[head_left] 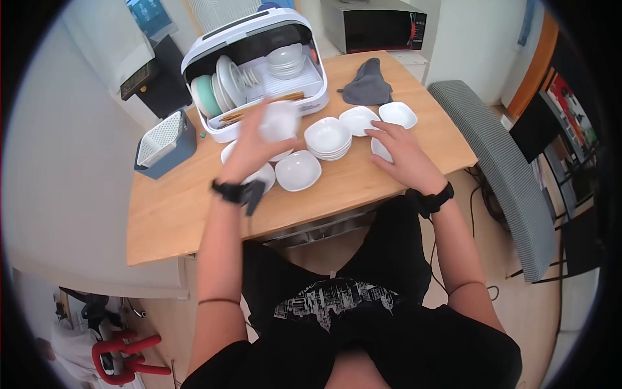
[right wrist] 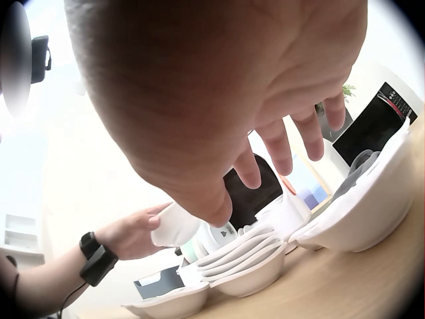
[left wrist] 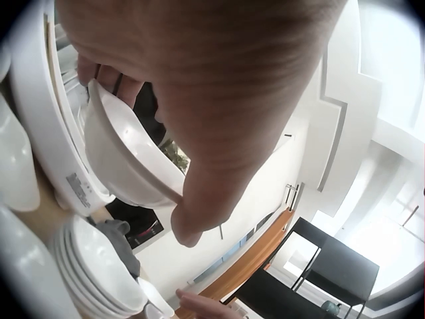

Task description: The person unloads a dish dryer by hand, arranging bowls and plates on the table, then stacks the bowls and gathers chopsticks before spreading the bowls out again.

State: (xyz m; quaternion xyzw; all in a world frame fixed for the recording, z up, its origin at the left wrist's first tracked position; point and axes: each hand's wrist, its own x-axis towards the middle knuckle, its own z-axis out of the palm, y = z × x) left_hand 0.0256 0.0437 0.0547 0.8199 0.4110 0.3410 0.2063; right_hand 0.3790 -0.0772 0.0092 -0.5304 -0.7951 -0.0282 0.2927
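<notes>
My left hand (head_left: 248, 148) pinches the rim of a white bowl (head_left: 281, 119), raised over other bowls in front of the dish cabinet. In the left wrist view this bowl (left wrist: 126, 159) tilts on its side, thumb at one edge and fingers at the other. My right hand (head_left: 409, 161) is spread over a white bowl (head_left: 380, 151), partly hiding it; its fingers hang loosely apart, holding nothing. Between the hands stands a stack of white bowls (head_left: 328, 137). A single bowl (head_left: 298, 171) sits nearer me, and two more bowls (head_left: 397, 115) lie beyond the right hand.
A white dish cabinet (head_left: 223, 133) with its front open holds plates, bowls and chopsticks at the table's back. A blue-grey basket (head_left: 184, 148) stands left of it. A grey cloth (head_left: 367, 83) lies at the back right of the wooden table (head_left: 178, 223). A microwave (head_left: 382, 29) stands behind.
</notes>
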